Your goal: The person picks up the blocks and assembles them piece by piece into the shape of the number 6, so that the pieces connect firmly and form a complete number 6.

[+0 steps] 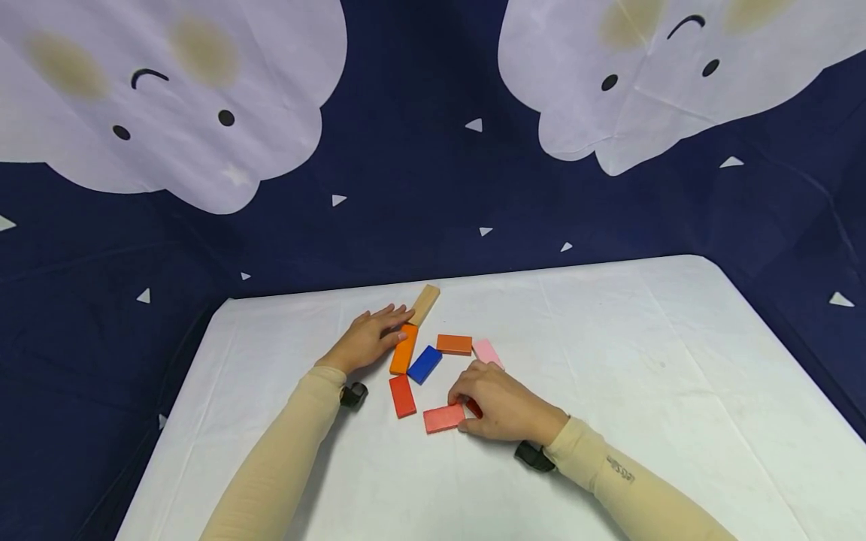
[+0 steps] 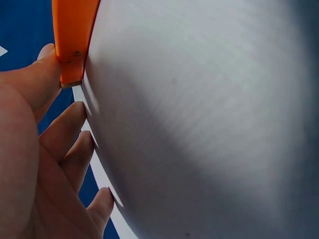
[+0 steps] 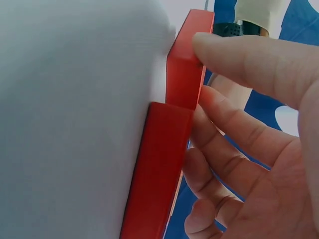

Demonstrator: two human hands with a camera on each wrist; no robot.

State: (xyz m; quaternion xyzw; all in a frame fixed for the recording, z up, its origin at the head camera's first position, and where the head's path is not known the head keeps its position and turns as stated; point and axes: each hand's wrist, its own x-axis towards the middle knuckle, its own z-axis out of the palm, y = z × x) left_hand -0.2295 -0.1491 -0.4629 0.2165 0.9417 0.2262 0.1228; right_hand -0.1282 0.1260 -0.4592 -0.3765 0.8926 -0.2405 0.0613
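My left hand lies at the left of the group, fingers stretched toward a plain wooden block and thumb on an orange block. The orange block also fills the top left of the left wrist view. With thumb and fingers, my right hand pinches the right end of a light red block. A darker red block meets that block's end in the right wrist view; from the head, my right hand mostly hides it.
Between my hands lie a blue block and a red block. Farther back are a brownish-orange block and a pink block. All rest on a white-covered table before a dark blue cloth backdrop.
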